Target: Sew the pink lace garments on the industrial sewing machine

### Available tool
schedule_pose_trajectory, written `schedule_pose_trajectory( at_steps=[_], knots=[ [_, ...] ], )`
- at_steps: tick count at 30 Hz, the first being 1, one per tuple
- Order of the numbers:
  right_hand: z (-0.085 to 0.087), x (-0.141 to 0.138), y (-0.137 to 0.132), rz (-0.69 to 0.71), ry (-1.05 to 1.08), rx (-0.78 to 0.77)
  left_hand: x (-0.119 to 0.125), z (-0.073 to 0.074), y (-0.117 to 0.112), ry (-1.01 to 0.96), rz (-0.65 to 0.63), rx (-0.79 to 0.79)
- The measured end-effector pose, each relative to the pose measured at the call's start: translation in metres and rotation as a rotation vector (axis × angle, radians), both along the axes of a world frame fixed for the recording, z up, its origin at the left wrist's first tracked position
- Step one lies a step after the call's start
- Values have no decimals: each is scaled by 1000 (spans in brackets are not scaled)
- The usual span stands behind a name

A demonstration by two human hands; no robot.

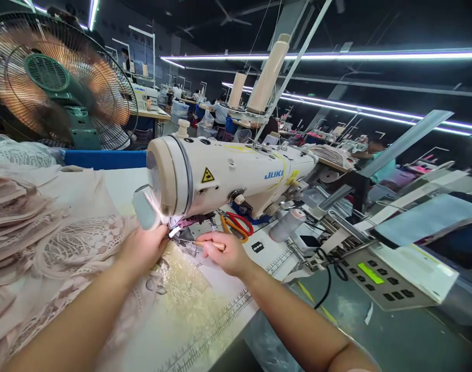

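A cream sewing machine (228, 173) stands across the white table (205, 330), its needle end lit by a small lamp. Pale pink lace fabric (77, 248) lies under the needle and spreads to the left. My left hand (143, 248) rests on the lace right by the needle, fingers curled and pressing the cloth. My right hand (224, 253) is just right of the needle, fingers pinched round a thin wooden stick (208, 244) whose tip points at the presser foot.
Stacked lace pieces (11, 217) lie at the left. Orange and red scissors (236, 225) lie behind my right hand. A control panel (375, 281) sits at the right. A spinning fan (58, 77) stands at the back left. Thread cones (267, 75) rise above the machine.
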State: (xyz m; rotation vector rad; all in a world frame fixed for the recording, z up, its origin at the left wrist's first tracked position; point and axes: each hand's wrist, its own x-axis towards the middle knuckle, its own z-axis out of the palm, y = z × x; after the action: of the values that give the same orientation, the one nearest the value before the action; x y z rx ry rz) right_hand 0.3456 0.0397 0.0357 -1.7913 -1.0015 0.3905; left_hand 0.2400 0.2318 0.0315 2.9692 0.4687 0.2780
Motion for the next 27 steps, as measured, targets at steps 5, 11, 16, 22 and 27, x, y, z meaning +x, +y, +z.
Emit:
schedule_pose_trajectory(
  at_steps=[5,11,16,22,27],
  knots=[
    [2,6,-11,21,-53,73,5,2,-7,-10,-1,58],
    [3,13,-15,51,-52,149,9,-4,-4,-80,-24,215],
    [7,14,-18,37,-67,154,11,-7,-1,-33,47,305],
    [12,12,-20,69,-108,113,11,10,-8,29,231,190],
    [6,16,-19,39,-196,105,7,16,2,-47,407,92]
  ],
)
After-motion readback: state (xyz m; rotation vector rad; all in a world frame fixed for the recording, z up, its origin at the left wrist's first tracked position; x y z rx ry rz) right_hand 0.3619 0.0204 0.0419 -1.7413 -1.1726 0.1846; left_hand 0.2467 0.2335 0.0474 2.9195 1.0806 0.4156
